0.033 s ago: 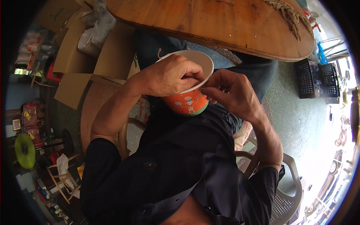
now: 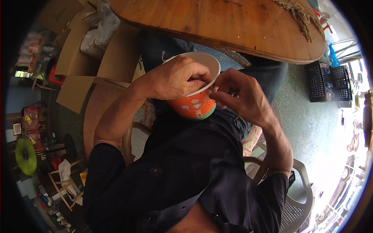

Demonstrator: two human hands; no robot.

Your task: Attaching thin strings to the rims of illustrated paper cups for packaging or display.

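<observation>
An orange paper bucket (image 2: 188, 104) with a white rim, a green base band and small printed figures sits tilted on my lap. A short piece of thin cord (image 2: 163, 55) sticks up at its left rim. Over the near rim reaches my left hand (image 2: 180, 79); its bent thumb and forefinger are closed together inside, by the right wall. What they pinch is hidden. Outside that same wall, my right hand (image 2: 241, 93) has its fingers curled and the thumb tip close to the paper. Anything between those fingertips is too small to make out.
A wooden table (image 2: 217, 23) stands ahead, a bundle of tan cords (image 2: 301, 17) at its right end. Open cardboard boxes (image 2: 81, 54) are at the left, with clear plastic bags (image 2: 101, 35). Black crates (image 2: 330, 81) stand on the floor at the right. Chair arms flank me.
My right hand has shifted very slightly, its forefinger lifting a little from the wall. The bucket has turned a touch. My left hand stays in place.
</observation>
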